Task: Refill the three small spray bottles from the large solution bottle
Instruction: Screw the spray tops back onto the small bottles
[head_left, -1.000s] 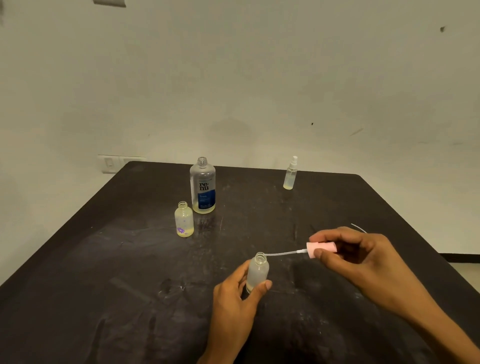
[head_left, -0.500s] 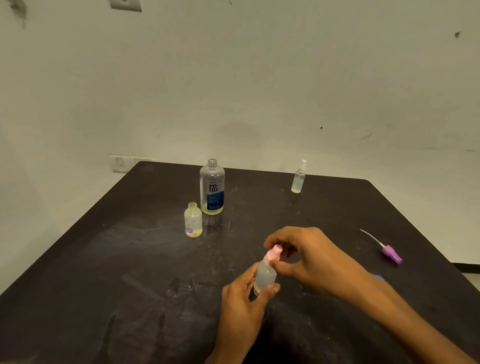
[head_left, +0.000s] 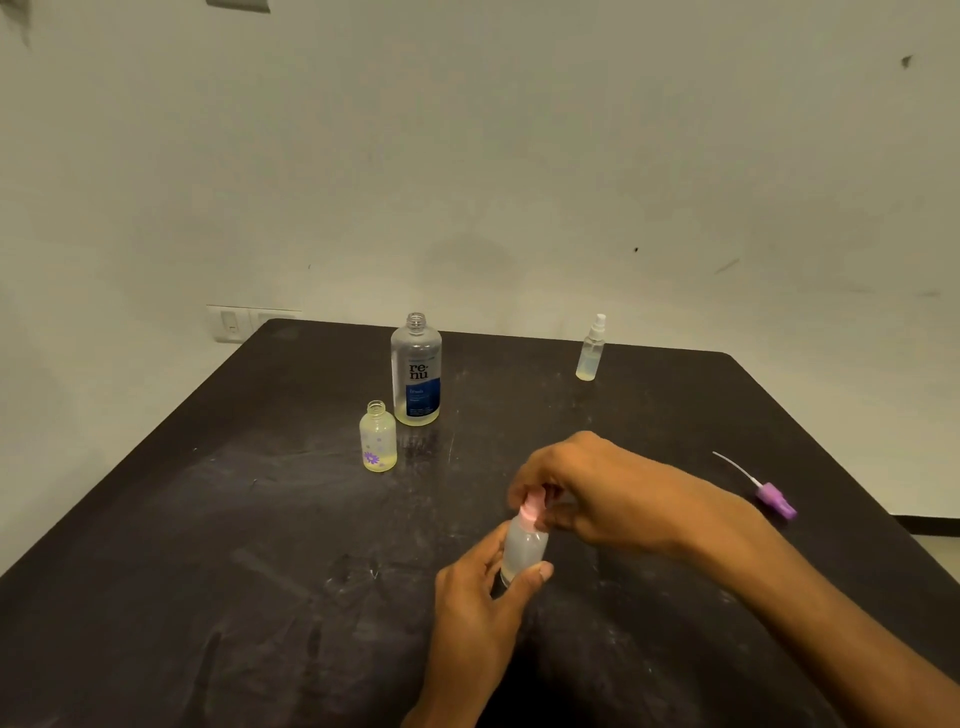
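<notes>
My left hand (head_left: 480, 597) grips a frosted small spray bottle (head_left: 523, 551) standing on the black table (head_left: 208, 545). My right hand (head_left: 597, 488) pinches the pink spray cap (head_left: 532, 508) sitting on that bottle's neck. The large clear solution bottle (head_left: 416, 371), uncapped with a blue label, stands farther back. An open small bottle with purple flowers (head_left: 378, 437) sits just left of it, holding yellowish liquid. A slim capped spray bottle (head_left: 591, 349) stands at the far right of the table.
A purple spray cap with its white dip tube (head_left: 768, 493) lies on the table to the right of my arm. A wall switch plate (head_left: 234, 322) sits behind the table's far left corner. The table's right edge drops off near the purple cap.
A second ago my right hand held the pink cap sideways with its tube entering the bottle. The cap now sits upright on the neck, my fingers wrapped around it.
</notes>
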